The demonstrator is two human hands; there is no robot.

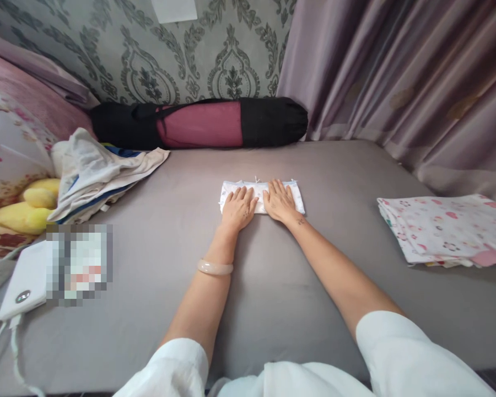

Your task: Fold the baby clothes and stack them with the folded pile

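Folded white cloth [261, 197] lies mid-way across grey bed sheet [157, 220], toward far edge, L hand [240, 208] and R hand [280, 200] flat on top, fingers open, no grip; risk: cloth slips on sheet or fold springs if pressure goes uneven.

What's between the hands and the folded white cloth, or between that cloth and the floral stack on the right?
Nothing visible. The left hand and right hand already lie flat on the folded white cloth. Between it and the floral cloth stack there is only the grey sheet.
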